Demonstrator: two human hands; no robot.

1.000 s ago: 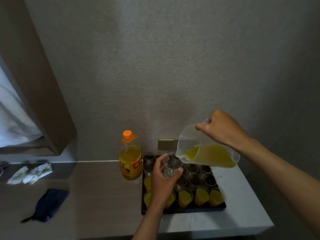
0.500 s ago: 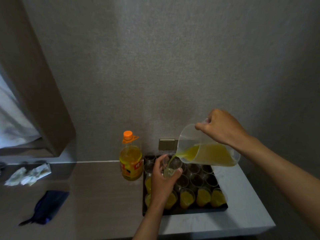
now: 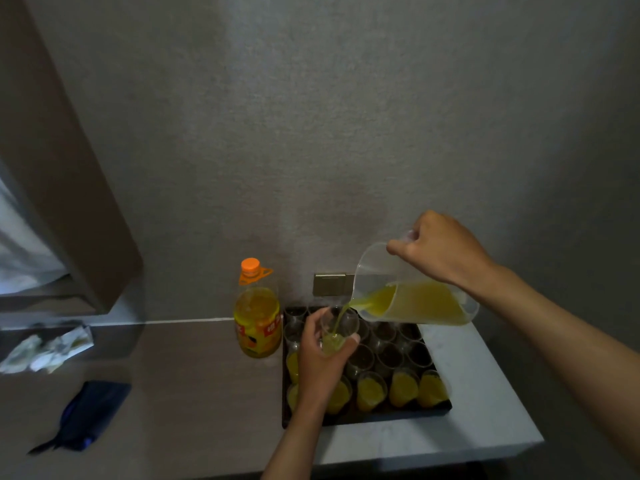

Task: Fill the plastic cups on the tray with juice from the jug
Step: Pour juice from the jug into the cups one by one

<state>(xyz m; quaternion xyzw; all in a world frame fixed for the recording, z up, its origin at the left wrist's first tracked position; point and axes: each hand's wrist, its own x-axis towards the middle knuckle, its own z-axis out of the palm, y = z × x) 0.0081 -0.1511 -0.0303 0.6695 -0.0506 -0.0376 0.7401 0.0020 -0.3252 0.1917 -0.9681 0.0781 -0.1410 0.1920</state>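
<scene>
i see my right hand [image 3: 440, 247] clenched on the tilted jug [image 3: 412, 299] at right of centre, a juice stream falling into the clear cup [image 3: 337, 329] my left hand [image 3: 323, 362] grasps above the black tray [image 3: 367, 419]. that hand hides several cups; filled ones line the tray's near row. an orange-capped juice bottle [image 3: 257, 317] stands just left; a dark pouch [image 3: 86, 414] and crumpled paper [image 3: 45, 351] lie lower left.

juice bottle [image 3: 257, 317] red label, white characters too blurred to read
</scene>
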